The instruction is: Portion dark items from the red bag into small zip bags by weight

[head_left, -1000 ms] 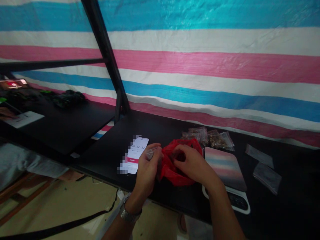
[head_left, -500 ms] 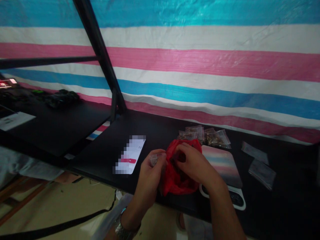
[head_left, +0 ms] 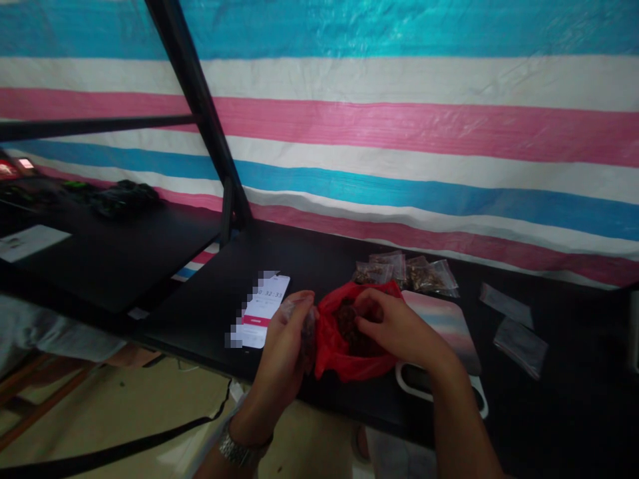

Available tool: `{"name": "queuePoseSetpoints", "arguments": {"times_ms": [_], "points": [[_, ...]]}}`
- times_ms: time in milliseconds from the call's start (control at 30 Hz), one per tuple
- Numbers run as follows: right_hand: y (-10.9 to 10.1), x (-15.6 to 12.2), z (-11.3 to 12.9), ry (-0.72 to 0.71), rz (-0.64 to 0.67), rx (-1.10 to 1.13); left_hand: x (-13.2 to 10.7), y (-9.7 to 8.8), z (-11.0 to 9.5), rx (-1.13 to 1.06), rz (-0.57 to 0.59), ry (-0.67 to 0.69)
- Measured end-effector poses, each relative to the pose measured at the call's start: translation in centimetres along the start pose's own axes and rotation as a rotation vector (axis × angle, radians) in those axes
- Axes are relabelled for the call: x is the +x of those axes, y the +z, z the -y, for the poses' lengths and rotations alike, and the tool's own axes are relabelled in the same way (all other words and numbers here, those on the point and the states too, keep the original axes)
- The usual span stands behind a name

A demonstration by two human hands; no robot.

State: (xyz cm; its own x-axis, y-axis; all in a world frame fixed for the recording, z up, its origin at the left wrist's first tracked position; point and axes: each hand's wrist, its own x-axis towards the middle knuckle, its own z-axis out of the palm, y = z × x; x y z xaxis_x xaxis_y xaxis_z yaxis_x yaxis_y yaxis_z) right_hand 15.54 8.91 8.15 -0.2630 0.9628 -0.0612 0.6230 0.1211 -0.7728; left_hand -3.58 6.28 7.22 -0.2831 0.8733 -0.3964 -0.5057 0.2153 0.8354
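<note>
My left hand is closed around a small clear plastic bag, partly hidden by the fingers, with something dark inside. Just right of it, a red plastic bag stands with its mouth spread, showing dark brown, lumpy bits. Over that opening is my right hand, thumb and fingers curled into a pinch at the brown bits. What the fingertips grip is too small and dark to make out.
Filled zip bags lie behind the red bag. A scale with a shiny plate is at right, then flat clear zip bags. A phone showing a timer lies left. A black frame post rises near a striped sheet.
My left hand has moved left with the clear bag, away from the red bag. The red bag's mouth now shows more of the brown bits; my right hand stays over it.
</note>
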Motion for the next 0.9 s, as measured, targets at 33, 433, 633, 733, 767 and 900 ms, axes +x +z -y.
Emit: {"name": "queuePoseSetpoints", "arguments": {"times_ms": [33, 433, 633, 733, 767, 900], "points": [[-0.1, 0.0, -0.1, -0.012, -0.016, -0.012, 0.0, -0.2, -0.1, 0.026, 0.006, -0.008], [0.6, -0.3, -0.1, -0.072, 0.037, -0.146, -1.1, -0.6, 0.8, 0.113, 0.102, -0.168], [-0.1, -1.1, 0.4, 0.019, 0.061, -0.112, -0.3, 0.2, 0.3, -0.067, -0.018, -0.1], [-0.3, -1.5, 0.3, 0.067, 0.114, -0.087, 0.1, 0.1, 0.3, -0.057, -0.007, 0.038], [-0.3, -1.6, 0.2, 0.069, 0.137, -0.067, 0.2, 0.0, 0.4, -0.05, 0.009, 0.083], [0.0, -1.7, 0.2, 0.055, 0.195, 0.001, 0.4, -0.5, 1.1, 0.035, 0.072, 0.223]]}}
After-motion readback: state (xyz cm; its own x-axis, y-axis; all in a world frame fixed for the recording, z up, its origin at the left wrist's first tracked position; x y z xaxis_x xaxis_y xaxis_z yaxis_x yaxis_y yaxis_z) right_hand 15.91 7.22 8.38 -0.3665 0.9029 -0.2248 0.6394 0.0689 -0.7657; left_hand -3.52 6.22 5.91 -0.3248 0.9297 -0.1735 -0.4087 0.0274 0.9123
